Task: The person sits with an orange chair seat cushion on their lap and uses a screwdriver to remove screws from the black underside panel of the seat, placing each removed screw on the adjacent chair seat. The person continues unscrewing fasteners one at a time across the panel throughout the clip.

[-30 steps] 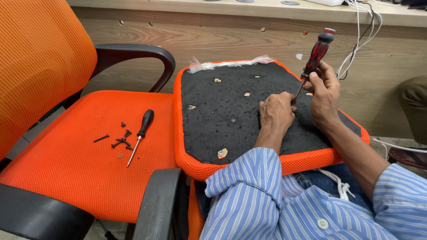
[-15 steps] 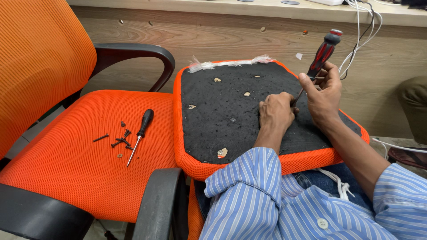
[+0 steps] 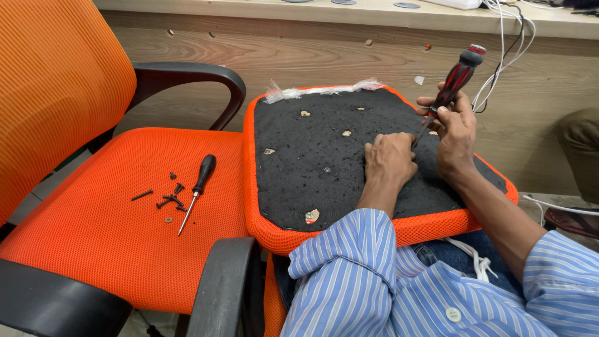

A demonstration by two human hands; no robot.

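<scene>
Already several loose screws (image 3: 167, 198) lie on the orange chair (image 3: 112, 249), while the right hand (image 3: 454, 134) pinches a red-and-black screwdriver (image 3: 454, 81) and the left hand (image 3: 388, 161) presses flat on the upturned seat pad (image 3: 324, 168), unfinished.

no packages, labels, signs or screens show anywhere in this view.
</scene>
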